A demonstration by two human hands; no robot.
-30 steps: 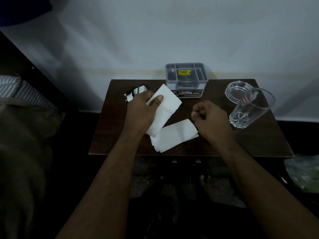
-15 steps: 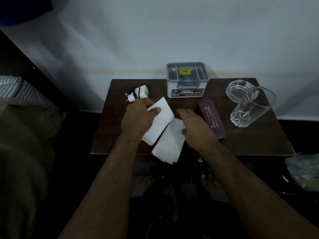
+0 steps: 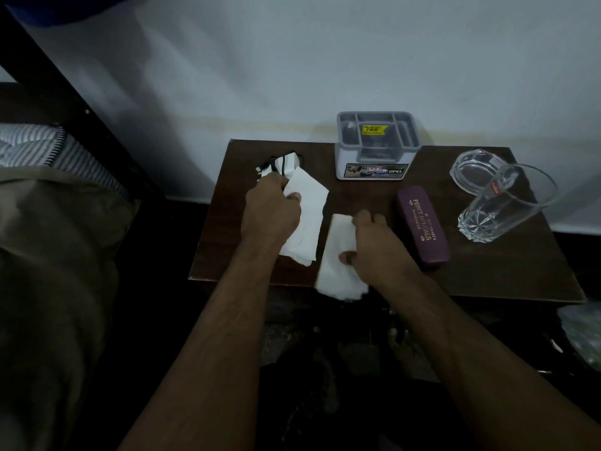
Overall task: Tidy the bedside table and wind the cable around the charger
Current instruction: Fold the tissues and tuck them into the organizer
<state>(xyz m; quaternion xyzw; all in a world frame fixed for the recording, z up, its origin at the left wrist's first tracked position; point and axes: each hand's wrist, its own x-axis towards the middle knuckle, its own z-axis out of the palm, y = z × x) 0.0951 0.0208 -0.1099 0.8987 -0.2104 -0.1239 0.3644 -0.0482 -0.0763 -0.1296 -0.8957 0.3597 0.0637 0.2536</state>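
On the dark wooden bedside table (image 3: 487, 275), my left hand (image 3: 271, 211) grips a folded white tissue (image 3: 309, 222) between thumb and fingers. To its right my right hand (image 3: 370, 245) pinches a second white tissue (image 3: 335, 271), which hangs over the table's front edge. A white charger (image 3: 283, 164) with its black cable wound on it lies at the back left, just beyond my left hand.
A grey organiser box (image 3: 377, 148) stands at the back centre against the wall. A maroon spectacle case (image 3: 422, 224) lies right of my right hand. A glass ashtray (image 3: 471, 170) and a tumbler (image 3: 500, 206) stand at the right. A bed (image 3: 48, 222) is on the left.
My right hand swung the second tissue from lying crosswise to pointing over the front edge and uncovered the maroon case. My left hand kept its tissue and drew back a little.
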